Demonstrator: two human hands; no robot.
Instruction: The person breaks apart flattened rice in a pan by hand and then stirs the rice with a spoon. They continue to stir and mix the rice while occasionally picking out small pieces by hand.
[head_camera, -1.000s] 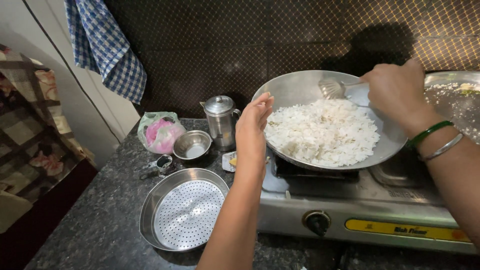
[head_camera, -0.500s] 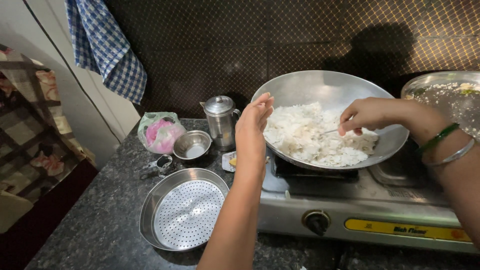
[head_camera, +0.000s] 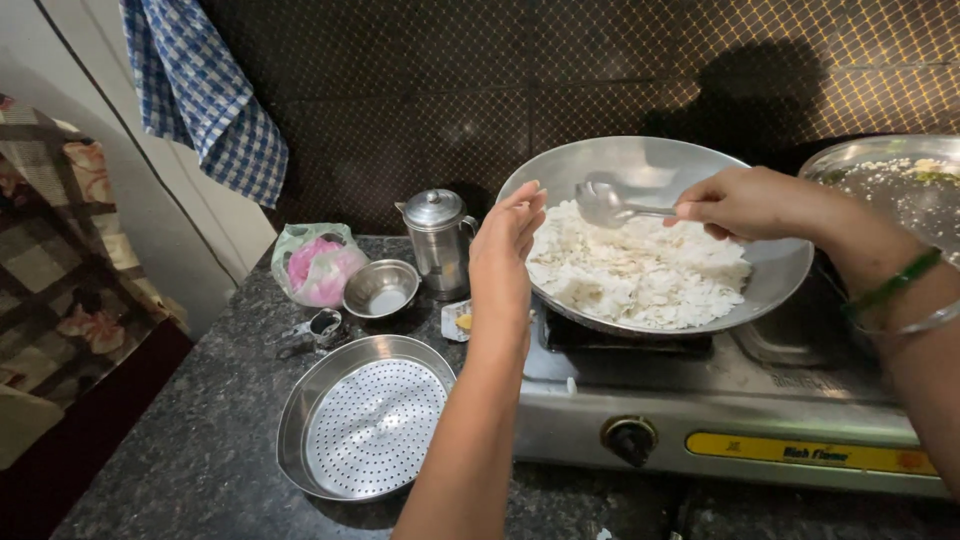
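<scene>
Flattened rice (head_camera: 640, 275) sits in the big pan (head_camera: 770, 290) at the middle right, so we steady the rim with our left hand (head_camera: 505, 250), fingers together, and stir gently with the spoon (head_camera: 610, 205) pinched in our right hand (head_camera: 745, 203).

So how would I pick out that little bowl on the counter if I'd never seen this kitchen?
Start at the gas stove and look left along the dark speckled counter. Behind the wide perforated steel tray, and left of the lidded steel jug, sits the small steel bowl. It is the only small, open, round bowl there; a pink plastic bag lies just to its left.
</scene>
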